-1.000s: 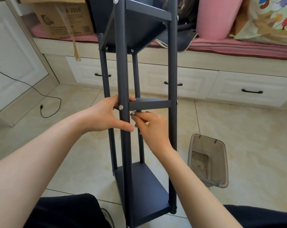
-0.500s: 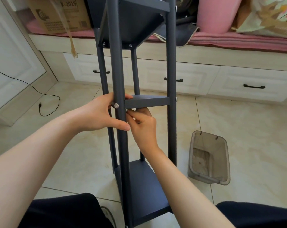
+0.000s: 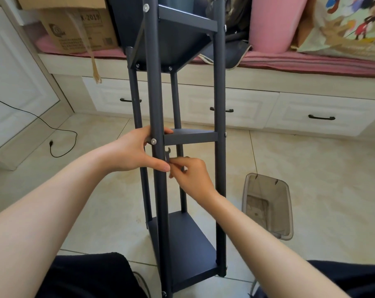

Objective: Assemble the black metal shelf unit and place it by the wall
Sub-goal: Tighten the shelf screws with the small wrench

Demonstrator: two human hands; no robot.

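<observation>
The black metal shelf unit (image 3: 220, 100) stands upright on the tiled floor right in front of me, with three shelves between four posts. My left hand (image 3: 132, 152) grips the near left post at the middle shelf (image 3: 191, 137), its thumb below a silver bolt head (image 3: 153, 141). My right hand (image 3: 192, 176) is inside the frame just under that shelf. It pinches a small flat wrench (image 3: 168, 154), whose open jaw points up beside the post.
A clear plastic bin (image 3: 268, 206) sits on the floor to the right of the shelf. White drawers (image 3: 315, 114) under a pink-cushioned bench run along the back. A cardboard box (image 3: 79, 29) rests on the bench at left. A black cable (image 3: 53, 134) trails across the left floor.
My right hand has dropped from right under the middle shelf to a little lower, and the wrench's jaw now shows above its fingers. The left hand keeps its grip on the post.
</observation>
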